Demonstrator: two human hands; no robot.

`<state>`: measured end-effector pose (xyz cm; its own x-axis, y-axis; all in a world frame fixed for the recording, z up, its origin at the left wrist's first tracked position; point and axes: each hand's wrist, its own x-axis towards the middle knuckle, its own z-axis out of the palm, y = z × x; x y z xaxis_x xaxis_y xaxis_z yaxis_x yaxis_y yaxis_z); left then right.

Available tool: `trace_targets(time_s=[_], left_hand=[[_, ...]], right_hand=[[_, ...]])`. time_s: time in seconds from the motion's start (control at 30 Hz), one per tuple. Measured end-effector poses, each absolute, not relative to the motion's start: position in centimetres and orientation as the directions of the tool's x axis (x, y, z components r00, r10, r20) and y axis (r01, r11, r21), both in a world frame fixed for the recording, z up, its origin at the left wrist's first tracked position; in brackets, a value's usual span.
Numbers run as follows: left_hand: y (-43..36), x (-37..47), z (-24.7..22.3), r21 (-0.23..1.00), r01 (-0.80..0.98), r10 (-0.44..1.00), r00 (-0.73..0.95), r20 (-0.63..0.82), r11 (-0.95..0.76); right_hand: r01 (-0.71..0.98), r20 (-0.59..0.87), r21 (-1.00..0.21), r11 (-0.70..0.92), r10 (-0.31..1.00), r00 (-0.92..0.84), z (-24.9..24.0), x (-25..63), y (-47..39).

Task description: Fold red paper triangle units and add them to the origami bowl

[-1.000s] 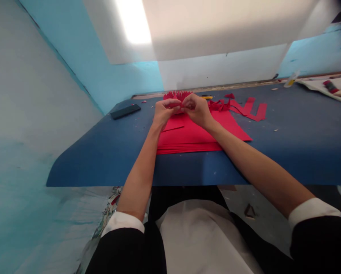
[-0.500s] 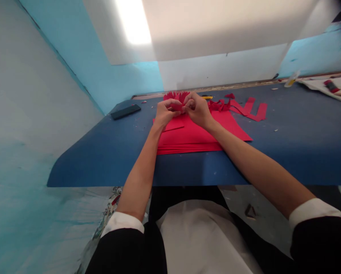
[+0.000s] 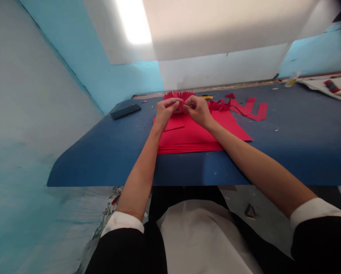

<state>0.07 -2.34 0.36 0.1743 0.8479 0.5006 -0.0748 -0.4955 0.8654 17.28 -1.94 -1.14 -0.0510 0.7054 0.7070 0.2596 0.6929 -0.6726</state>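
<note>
Both hands meet over a stack of red paper sheets point(image 3: 204, 131) near the table's front edge. My left hand point(image 3: 167, 111) pinches a small piece of red paper point(image 3: 181, 104) between thumb and fingers. From the other side my right hand point(image 3: 198, 110) grips the same piece with its fingertips; its exact shape is partly hidden by the fingers. Just behind the hands stands a spiky, fringed red paper piece point(image 3: 177, 95). A narrow red strip point(image 3: 173, 127) lies on the stack below my left hand.
Crumpled red paper scraps point(image 3: 220, 105) and cut red strips point(image 3: 256, 110) lie right of the stack. A yellow cutter point(image 3: 206, 97) is behind my right hand. On the left rests a dark phone-like slab point(image 3: 126, 111). A small glue bottle point(image 3: 292, 80) stands back right.
My fingertips have shifted slightly on the red paper, and my right hand's knuckles are a little lower. More of the fringed piece shows behind the hands.
</note>
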Motion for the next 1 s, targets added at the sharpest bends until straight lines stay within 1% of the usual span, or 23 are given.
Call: trace_targets(time_s=[0.07, 0.2, 0.4, 0.6, 0.7, 0.83, 0.93, 1.0], left_hand=[[-2.35, 0.14, 0.39, 0.874, -0.075, 0.857, 0.174, 0.486, -0.48], [-1.87, 0.07, 0.15, 0.864, -0.063, 0.855, 0.127, 0.503, -0.5], [-1.45, -0.02, -0.26, 0.839, -0.086, 0.83, 0.125, 0.544, -0.537], [-1.81, 0.15, -0.1, 0.843, -0.104, 0.833, 0.135, 0.537, -0.527], [-1.76, 0.17, -0.11, 0.844, -0.124, 0.834, 0.131, 0.535, -0.522], [-1.77, 0.18, -0.13, 0.848, -0.078, 0.839, 0.119, 0.531, -0.525], [-1.98, 0.18, -0.09, 0.846, -0.077, 0.833, 0.145, 0.534, -0.528], [-2.12, 0.16, -0.05, 0.839, -0.109, 0.822, 0.167, 0.545, -0.533]], right_hand=[[0.215, 0.689, -0.702, 0.679, 0.724, -0.037, -1.17, 17.36, -1.62], [0.1, 0.636, -0.76, 0.643, 0.766, -0.088, -0.95, 17.42, -1.52], [0.008, 0.597, -0.798, 0.603, 0.791, -0.136, -0.62, 17.44, -1.77], [-0.03, 0.554, -0.831, 0.555, 0.824, -0.119, -0.49, 17.2, -1.9], [-0.068, 0.533, -0.846, 0.529, 0.834, -0.145, -0.44, 17.21, -2.09], [-0.08, 0.521, -0.853, 0.516, 0.834, -0.18, -0.55, 17.41, -2.1], [-0.124, 0.505, -0.863, 0.49, 0.845, -0.176, -0.62, 17.49, -2.06], [-0.16, 0.485, -0.872, 0.462, 0.859, -0.165, -0.61, 17.48, -2.1]])
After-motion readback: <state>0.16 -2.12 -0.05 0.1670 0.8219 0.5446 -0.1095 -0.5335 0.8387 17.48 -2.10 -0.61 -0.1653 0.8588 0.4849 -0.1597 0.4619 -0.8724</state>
